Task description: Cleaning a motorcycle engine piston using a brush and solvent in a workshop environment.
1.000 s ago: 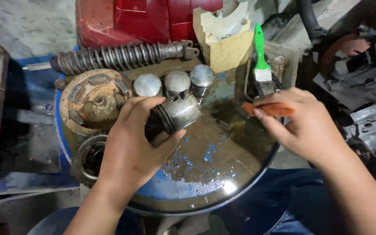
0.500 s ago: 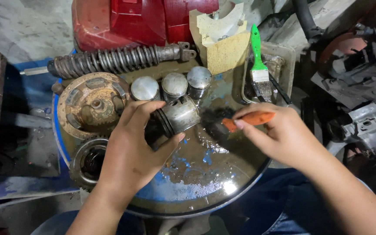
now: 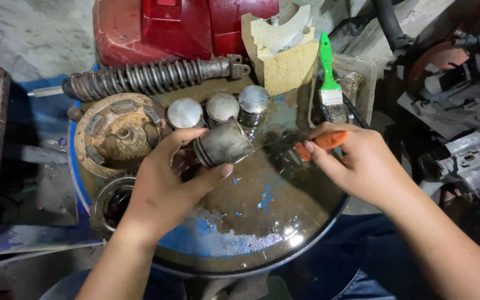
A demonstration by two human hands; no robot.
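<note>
Above the oily blue drum top, the left hand grips a grey piston tilted on its side. Right of the piston, the right hand clasps an orange-handled tool, probably a brush. Beyond the piston stand three more pistons, then a coil spring.

Piston: dull grey metal, cylindrical, grooved near one end, grimy. Lies on its side, tilted, gripped in my left hand over the middle of the blue drum top. Orange-handled brush, dark bristles, in my right hand, pointing at the piston, just beside it.
</note>
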